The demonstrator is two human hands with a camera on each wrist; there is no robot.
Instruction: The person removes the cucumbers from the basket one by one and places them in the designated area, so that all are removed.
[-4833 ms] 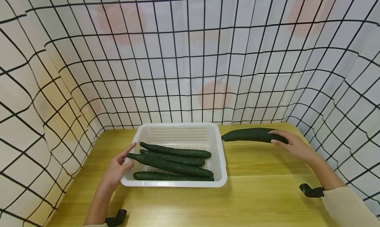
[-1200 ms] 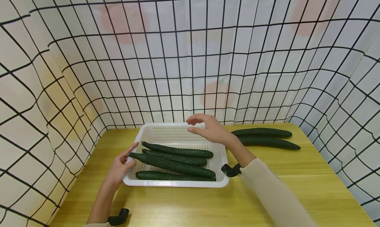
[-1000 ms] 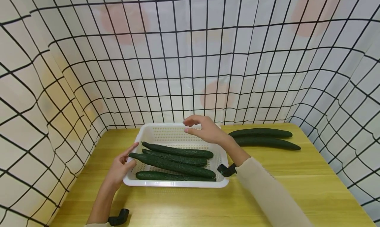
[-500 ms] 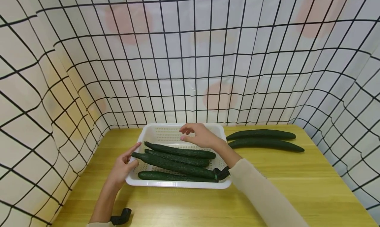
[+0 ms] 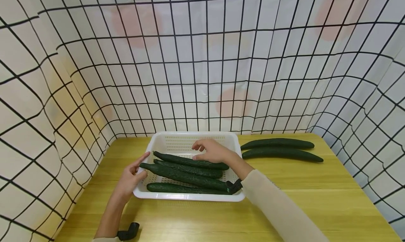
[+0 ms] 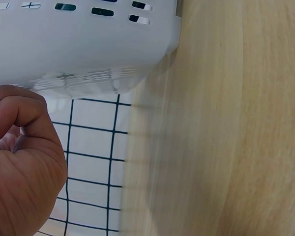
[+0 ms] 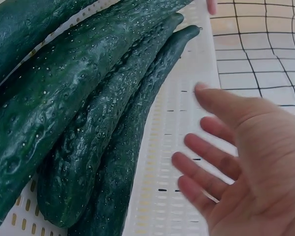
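Note:
Four-sided and perforated, the white plastic basket point(image 5: 190, 196) holds several dark green cucumbers point(image 5: 185, 177). My left hand point(image 5: 126, 182) holds the basket's left rim, thumb over the edge by one cucumber's narrow tip. Its curled fingers point(image 6: 14, 113) show beside the basket wall in the left wrist view. My right hand point(image 5: 212, 151) hovers inside the basket area over the rearmost cucumber point(image 5: 177, 159), fingers parted and nothing in them. In the right wrist view, that rearmost cucumber point(image 7: 132, 132) lies a little away from the spread fingertips.
Two more cucumbers, a rear one point(image 5: 278, 142) and a front one point(image 5: 284, 153), lie side by side on the wooden table point(image 5: 300, 199), right of the basket. A black-grid white cloth point(image 5: 202, 76) walls the back and sides.
One cucumber was set down at the right, where two now lie. My right hand came left over the basket, then lowered toward the rear cucumber. My left hand stayed at the rim.

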